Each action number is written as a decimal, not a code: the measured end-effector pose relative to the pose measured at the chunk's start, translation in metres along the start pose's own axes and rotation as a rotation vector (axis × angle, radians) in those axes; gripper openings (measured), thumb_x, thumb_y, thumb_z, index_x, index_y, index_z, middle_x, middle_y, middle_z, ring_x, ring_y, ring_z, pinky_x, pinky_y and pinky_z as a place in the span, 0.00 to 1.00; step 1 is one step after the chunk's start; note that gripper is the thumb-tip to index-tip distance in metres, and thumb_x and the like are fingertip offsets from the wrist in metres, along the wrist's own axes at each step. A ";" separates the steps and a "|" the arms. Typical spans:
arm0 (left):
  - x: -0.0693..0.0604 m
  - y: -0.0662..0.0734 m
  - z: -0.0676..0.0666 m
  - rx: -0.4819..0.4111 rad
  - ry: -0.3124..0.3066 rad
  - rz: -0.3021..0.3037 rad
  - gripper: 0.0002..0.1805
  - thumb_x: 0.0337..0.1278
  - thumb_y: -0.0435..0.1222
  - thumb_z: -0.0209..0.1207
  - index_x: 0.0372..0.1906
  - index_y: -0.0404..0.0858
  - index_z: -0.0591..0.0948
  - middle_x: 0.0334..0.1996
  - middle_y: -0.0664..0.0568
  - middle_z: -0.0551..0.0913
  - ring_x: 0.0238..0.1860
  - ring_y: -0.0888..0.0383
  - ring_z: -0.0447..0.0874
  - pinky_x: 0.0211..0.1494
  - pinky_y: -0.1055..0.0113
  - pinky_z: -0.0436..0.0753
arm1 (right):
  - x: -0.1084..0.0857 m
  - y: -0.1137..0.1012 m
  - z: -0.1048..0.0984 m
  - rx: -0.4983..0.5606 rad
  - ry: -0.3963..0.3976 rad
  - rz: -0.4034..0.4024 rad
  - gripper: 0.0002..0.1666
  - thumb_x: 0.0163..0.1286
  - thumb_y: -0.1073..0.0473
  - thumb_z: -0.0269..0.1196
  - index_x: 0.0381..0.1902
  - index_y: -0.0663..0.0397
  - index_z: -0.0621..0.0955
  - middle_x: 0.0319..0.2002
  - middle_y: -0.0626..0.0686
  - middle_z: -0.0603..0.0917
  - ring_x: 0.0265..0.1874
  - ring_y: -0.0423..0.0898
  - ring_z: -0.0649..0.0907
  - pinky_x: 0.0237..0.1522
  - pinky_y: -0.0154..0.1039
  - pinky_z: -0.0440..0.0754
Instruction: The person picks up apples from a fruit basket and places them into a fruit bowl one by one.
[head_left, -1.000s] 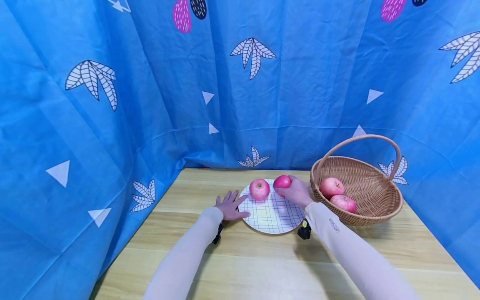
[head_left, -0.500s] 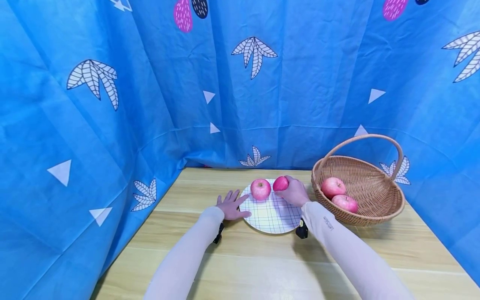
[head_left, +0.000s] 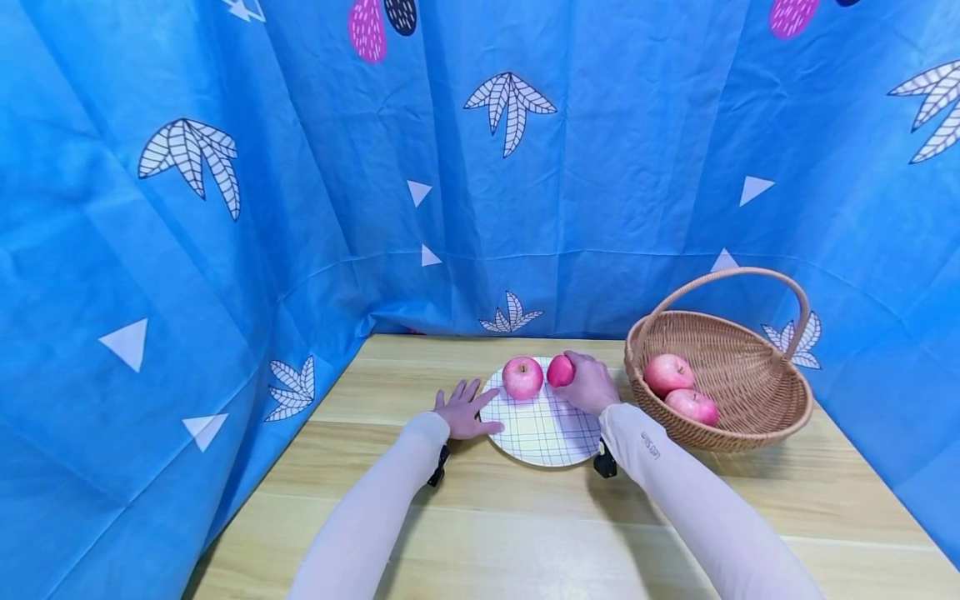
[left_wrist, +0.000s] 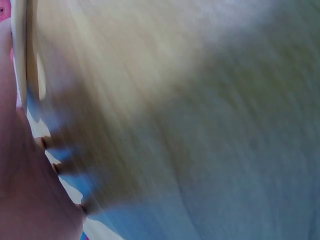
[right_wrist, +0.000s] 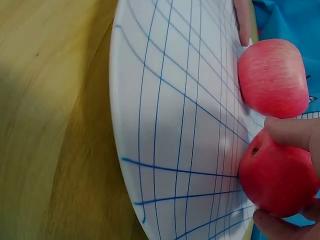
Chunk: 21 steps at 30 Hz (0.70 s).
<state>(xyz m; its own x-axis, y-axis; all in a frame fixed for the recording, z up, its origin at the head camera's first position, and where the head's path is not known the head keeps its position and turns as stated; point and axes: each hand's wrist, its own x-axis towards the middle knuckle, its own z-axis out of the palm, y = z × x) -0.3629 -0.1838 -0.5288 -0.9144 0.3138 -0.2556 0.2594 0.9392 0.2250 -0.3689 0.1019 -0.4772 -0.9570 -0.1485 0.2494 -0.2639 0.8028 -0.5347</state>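
Observation:
On the white plate with blue grid lines [head_left: 547, 433], my right hand [head_left: 590, 385] grips a red apple [head_left: 560, 371], its thumb and fingers around the fruit in the right wrist view [right_wrist: 280, 175]. A paler pink apple [head_left: 522, 378] sits on the plate just left of it. At the plate's left edge my left hand [head_left: 462, 413] lies with fingers spread, the thumb and index finger at the rim. The left wrist view shows part of that hand [left_wrist: 35, 185] beside the plate's edge, with most fingertips hidden.
A wicker basket [head_left: 738, 375] with a tall handle stands right of the plate, with two apples [head_left: 668, 375] inside on its left. A blue patterned curtain [head_left: 630, 167] hangs behind and beside the wooden table [head_left: 480, 533].
My right hand and the red apple have shifted slightly left relative to the plate. My left hand keeps its place at the rim.

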 end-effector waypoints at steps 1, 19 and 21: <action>0.001 -0.001 0.000 0.001 -0.002 -0.001 0.52 0.52 0.79 0.43 0.80 0.68 0.45 0.83 0.51 0.35 0.82 0.44 0.29 0.76 0.32 0.31 | 0.000 0.000 0.000 -0.002 -0.005 -0.003 0.46 0.52 0.53 0.78 0.68 0.58 0.74 0.60 0.66 0.81 0.58 0.65 0.81 0.59 0.58 0.79; -0.009 0.007 -0.006 0.005 -0.002 -0.003 0.51 0.54 0.78 0.45 0.81 0.67 0.46 0.83 0.49 0.37 0.82 0.42 0.30 0.77 0.33 0.31 | 0.004 0.004 0.000 0.134 -0.077 0.059 0.51 0.64 0.47 0.70 0.75 0.66 0.61 0.64 0.72 0.75 0.64 0.66 0.76 0.65 0.58 0.75; -0.007 0.006 -0.004 0.008 -0.007 -0.008 0.51 0.54 0.77 0.45 0.80 0.67 0.46 0.83 0.50 0.36 0.82 0.43 0.29 0.77 0.33 0.30 | 0.004 0.004 0.000 0.141 -0.081 0.079 0.54 0.63 0.47 0.71 0.76 0.65 0.59 0.64 0.72 0.75 0.63 0.66 0.77 0.66 0.58 0.74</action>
<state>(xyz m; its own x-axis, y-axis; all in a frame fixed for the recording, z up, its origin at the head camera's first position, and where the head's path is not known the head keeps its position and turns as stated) -0.3566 -0.1805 -0.5217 -0.9143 0.3075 -0.2638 0.2549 0.9427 0.2154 -0.3733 0.1043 -0.4781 -0.9805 -0.1388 0.1391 -0.1963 0.7260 -0.6590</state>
